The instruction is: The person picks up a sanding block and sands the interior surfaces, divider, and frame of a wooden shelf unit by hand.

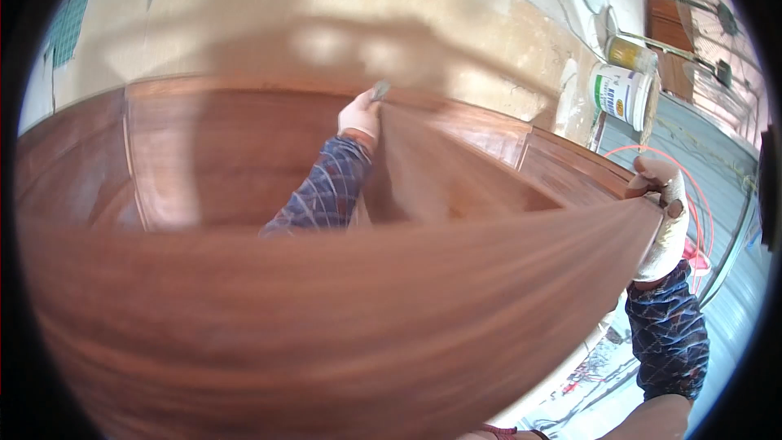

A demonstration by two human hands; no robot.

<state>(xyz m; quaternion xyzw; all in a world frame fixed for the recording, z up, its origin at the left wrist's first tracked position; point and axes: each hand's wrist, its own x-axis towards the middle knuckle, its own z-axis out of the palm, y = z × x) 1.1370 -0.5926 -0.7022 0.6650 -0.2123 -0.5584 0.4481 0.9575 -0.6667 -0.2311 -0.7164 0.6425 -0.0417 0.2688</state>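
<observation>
A large reddish-brown wooden piece, perhaps a cabinet, fills the view, its near panel (326, 310) broad and smeared by motion. My left hand (359, 119), in a white glove, reaches past that panel to the far side. It is closed on a small grey piece (380, 90), too blurred to name, beside the top of a slanting inner board (456, 167). At the right, my right hand (669, 224), gloved with some fingertips bare, curls around the near panel's right corner. The near panel hides part of my left forearm.
A beige wall (269, 24) with shadows on it rises behind the wood. At the upper right stand a white bucket (621, 96) and a yellowish container (629, 54), near fans (721, 73). A red hose (707, 204) loops behind my right hand over a bluish floor (717, 163).
</observation>
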